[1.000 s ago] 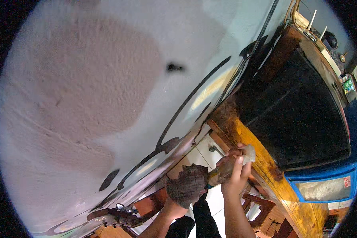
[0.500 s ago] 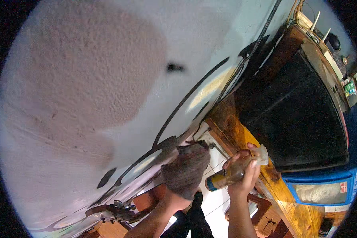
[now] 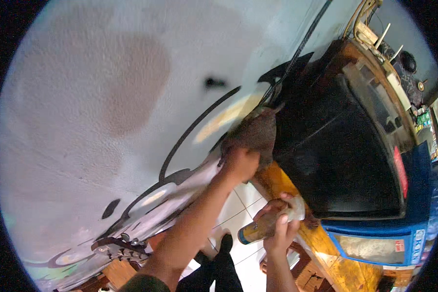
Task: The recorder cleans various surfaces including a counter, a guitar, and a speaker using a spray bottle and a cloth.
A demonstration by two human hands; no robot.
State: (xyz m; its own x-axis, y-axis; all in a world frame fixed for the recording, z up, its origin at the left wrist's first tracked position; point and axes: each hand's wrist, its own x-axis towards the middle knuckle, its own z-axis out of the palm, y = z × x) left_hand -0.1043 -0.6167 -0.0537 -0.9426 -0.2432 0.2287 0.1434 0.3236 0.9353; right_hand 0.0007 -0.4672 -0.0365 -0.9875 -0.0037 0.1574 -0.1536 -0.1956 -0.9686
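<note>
A dark grey-brown cloth [image 3: 253, 131] is bunched in my left hand [image 3: 241, 165], whose fingers are closed on it. The cloth is at the painted wall [image 3: 146, 121], beside the left edge of a large black panel [image 3: 340, 146]. In my right hand [image 3: 281, 233] is a spray bottle [image 3: 258, 229], with my fingers wrapped round its upper part. The bottle lies tilted, its whitish spray head [image 3: 295, 209] up to the right and its blue-banded base to the lower left. It is held above the edge of a yellow-brown wooden surface [image 3: 326, 243].
A blue-framed case [image 3: 374, 248] with pale contents stands on the wood at right. A guitar headstock [image 3: 119, 250] juts out at lower left by the wall. White floor tiles [image 3: 238, 204] show below my hands. Small goods [image 3: 425, 119] and cables are at upper right.
My left hand has moved the cloth up and to the right, towards the black panel's edge. My right hand and the bottle sit slightly lower and further left in view, which has also shifted.
</note>
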